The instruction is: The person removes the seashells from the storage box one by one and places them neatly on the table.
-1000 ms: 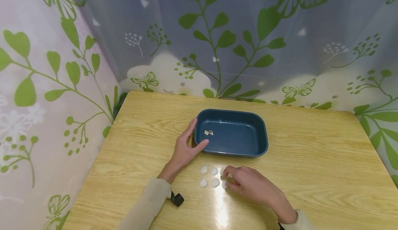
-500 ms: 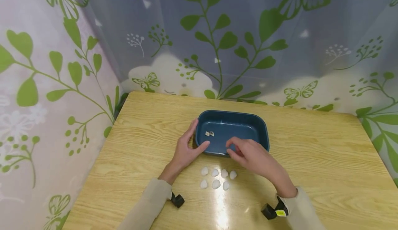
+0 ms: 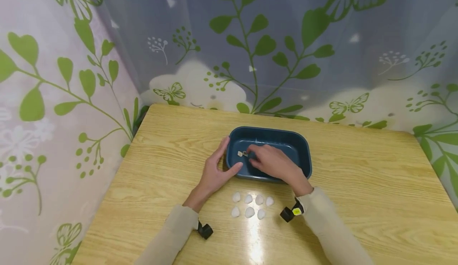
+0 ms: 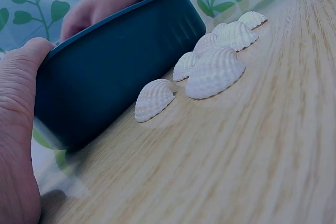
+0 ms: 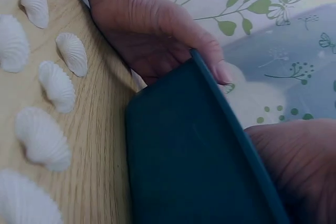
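A dark blue rectangular basin [image 3: 305, 149] stands on the wooden table. My left hand [image 3: 214, 173] holds its left end, with the thumb over the near rim and the fingers along the outer side. Inside the basin, my right hand [image 3: 273, 161] reaches left, finger and thumb apart beside a small brownish shell [image 3: 245, 153]. Just left of that lies a paler small piece [image 3: 239, 153], too small to identify surely. In front of the basin, several white ribbed seashells [image 3: 249, 212] lie in two rows; the left wrist view shows a near seashell [image 4: 215, 72] clearly.
The wooden table [image 3: 358, 177] extends on both sides of the basin. Behind and to the left hang patterned curtains [image 3: 200, 82] with leaves and butterflies. Black wrist cameras [image 3: 205, 231] are strapped at both sleeves.
My right hand has left the shell rows, where another white seashell now shows, and moved up over the rim into the basin, then left toward the small shells. My left hand has stayed put.
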{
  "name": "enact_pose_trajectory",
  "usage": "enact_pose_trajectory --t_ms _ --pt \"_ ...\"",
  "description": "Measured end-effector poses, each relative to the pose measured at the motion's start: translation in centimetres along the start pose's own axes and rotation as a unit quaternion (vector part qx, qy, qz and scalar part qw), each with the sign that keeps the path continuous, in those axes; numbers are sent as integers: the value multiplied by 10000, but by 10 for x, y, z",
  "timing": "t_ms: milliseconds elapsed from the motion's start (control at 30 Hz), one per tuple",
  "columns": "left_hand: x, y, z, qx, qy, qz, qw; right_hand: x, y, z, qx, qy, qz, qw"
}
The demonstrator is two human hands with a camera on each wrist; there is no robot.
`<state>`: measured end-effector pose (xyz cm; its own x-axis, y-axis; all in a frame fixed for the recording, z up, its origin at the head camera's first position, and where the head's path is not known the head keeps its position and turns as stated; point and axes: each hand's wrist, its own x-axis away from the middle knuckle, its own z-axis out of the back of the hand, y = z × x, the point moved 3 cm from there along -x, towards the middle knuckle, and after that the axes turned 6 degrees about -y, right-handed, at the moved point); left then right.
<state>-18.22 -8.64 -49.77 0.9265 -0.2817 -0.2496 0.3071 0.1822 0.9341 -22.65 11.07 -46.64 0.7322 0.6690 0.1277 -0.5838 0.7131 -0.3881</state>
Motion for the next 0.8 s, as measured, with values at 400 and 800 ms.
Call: enact_pose_trajectory --t_ms 400,800 --pt "0 -1 0 -92 -14 -286 9995 -30 -6 -12 24 -89 229 9997" --pt "0 0 1 -183 45 -262 9995 -19 2 -10 -229 -282 531 9979"
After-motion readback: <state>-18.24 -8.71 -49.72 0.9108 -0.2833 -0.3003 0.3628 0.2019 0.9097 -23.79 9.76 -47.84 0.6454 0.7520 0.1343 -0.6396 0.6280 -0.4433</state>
